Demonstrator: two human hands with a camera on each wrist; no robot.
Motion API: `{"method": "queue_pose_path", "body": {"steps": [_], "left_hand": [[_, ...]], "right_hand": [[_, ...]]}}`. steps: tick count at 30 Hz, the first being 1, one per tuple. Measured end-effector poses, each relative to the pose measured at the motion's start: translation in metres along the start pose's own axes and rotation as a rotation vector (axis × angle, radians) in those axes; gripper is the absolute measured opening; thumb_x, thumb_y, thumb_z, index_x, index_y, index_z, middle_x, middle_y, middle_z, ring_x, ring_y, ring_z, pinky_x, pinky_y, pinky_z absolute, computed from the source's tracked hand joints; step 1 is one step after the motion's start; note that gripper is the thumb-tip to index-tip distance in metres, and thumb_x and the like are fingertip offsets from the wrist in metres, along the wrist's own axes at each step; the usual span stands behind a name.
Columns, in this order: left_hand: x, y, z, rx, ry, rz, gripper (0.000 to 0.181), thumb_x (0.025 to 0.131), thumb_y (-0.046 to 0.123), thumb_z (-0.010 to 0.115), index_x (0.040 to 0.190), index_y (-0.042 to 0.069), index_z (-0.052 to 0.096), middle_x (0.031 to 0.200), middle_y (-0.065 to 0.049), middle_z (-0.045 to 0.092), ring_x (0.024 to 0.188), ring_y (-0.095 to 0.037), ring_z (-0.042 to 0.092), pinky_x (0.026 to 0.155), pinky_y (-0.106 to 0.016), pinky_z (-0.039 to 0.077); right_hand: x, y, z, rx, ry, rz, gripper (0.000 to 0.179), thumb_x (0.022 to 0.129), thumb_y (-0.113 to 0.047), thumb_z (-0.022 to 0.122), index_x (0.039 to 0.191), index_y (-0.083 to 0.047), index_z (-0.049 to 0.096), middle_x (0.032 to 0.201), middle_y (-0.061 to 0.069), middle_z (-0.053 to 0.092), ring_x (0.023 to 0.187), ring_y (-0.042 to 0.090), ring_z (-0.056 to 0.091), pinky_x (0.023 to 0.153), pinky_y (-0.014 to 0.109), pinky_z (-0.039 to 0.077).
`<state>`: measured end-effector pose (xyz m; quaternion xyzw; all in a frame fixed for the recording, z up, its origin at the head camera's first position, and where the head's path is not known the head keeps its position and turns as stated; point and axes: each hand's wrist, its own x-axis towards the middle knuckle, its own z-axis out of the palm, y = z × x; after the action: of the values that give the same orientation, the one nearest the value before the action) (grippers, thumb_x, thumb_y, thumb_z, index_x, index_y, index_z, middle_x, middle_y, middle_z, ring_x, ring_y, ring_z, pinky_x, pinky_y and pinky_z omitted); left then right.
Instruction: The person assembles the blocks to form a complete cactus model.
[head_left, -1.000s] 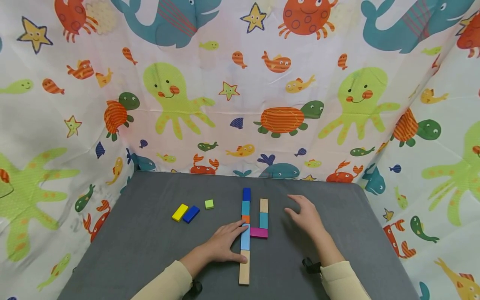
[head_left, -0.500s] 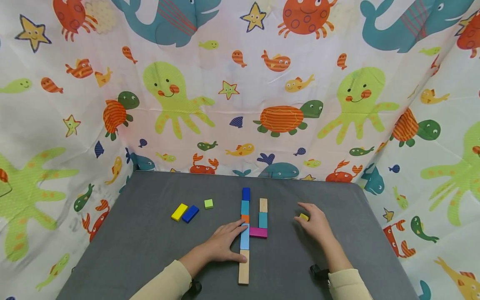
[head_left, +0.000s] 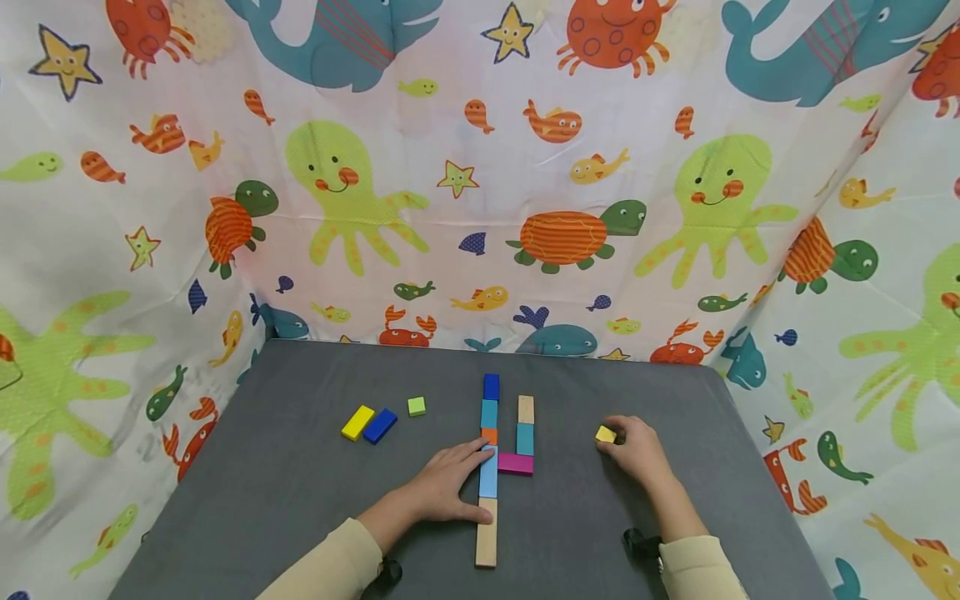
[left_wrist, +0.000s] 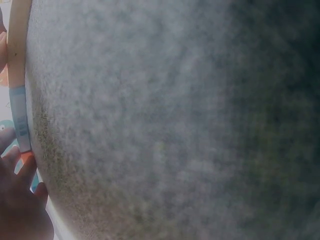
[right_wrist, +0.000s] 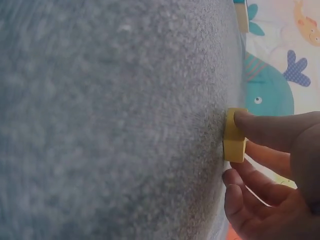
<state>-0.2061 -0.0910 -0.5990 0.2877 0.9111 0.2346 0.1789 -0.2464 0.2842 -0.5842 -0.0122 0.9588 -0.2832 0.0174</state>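
Note:
My right hand (head_left: 640, 454) pinches a small yellow block (head_left: 604, 434) between thumb and fingers, close over the grey table; the right wrist view shows the thumb on one side of the yellow block (right_wrist: 234, 145). My left hand (head_left: 442, 490) lies spread along the left side of a line of blocks. Its fingertips touch the line near an orange block (head_left: 489, 436) and a light blue block (head_left: 488, 479), while its thumb rests on a long plain wooden block (head_left: 487, 546). Farther up that line come a teal block (head_left: 489, 413) and a dark blue block (head_left: 491, 387).
A magenta block (head_left: 516, 464) juts right from the line, with a teal block (head_left: 525, 439) and a plain wooden block (head_left: 526, 409) above it. To the left lie a yellow block (head_left: 357, 423), a blue block (head_left: 380, 426) and a green cube (head_left: 417, 406). Patterned curtains surround the grey table (head_left: 300, 492).
My right hand has moved rightward and a little nearer, and its fingers have closed on the yellow block, which now shows at the fingertips. The left hand stays in place on the line.

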Motion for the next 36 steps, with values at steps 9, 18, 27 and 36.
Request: {"method": "queue_pose_path", "body": {"steps": [9,18,27,36], "left_hand": [[0.0,0.0,0.0,0.01,-0.007,-0.016,0.105,0.077,0.081,0.064,0.161,0.033,0.024,0.17,0.006,0.016,0.153,-0.024,0.024,0.121,-0.06,0.021],[0.0,-0.001,0.0,0.007,-0.008,-0.014,0.105,0.077,0.081,0.063,0.161,0.033,0.024,0.17,0.007,0.016,0.153,-0.025,0.024,0.121,-0.06,0.021],[0.001,-0.003,0.002,0.016,-0.001,-0.002,0.105,0.076,0.083,0.062,0.161,0.034,0.024,0.17,0.007,0.016,0.153,-0.024,0.024,0.12,-0.06,0.022],[0.001,-0.003,0.002,0.014,0.003,0.003,0.105,0.077,0.082,0.063,0.161,0.033,0.024,0.17,0.007,0.015,0.153,-0.023,0.024,0.121,-0.059,0.021]], "right_hand": [[0.007,-0.007,-0.002,-0.015,-0.016,0.001,0.038,0.088,-0.016,0.078,0.12,0.003,0.069,0.11,0.018,0.068,0.095,0.028,0.063,0.085,0.05,0.053],[0.02,-0.028,-0.009,-0.006,-0.014,-0.023,0.038,0.088,-0.019,0.079,0.12,0.0,0.071,0.107,0.015,0.067,0.094,0.028,0.061,0.086,0.049,0.053],[0.029,-0.044,-0.008,0.004,-0.009,-0.038,0.037,0.088,-0.019,0.079,0.12,-0.001,0.071,0.11,0.016,0.067,0.097,0.029,0.063,0.089,0.05,0.054],[0.042,-0.058,-0.002,0.005,-0.017,-0.069,0.039,0.088,-0.02,0.08,0.121,-0.001,0.071,0.113,0.016,0.067,0.099,0.029,0.063,0.09,0.048,0.056]]}}
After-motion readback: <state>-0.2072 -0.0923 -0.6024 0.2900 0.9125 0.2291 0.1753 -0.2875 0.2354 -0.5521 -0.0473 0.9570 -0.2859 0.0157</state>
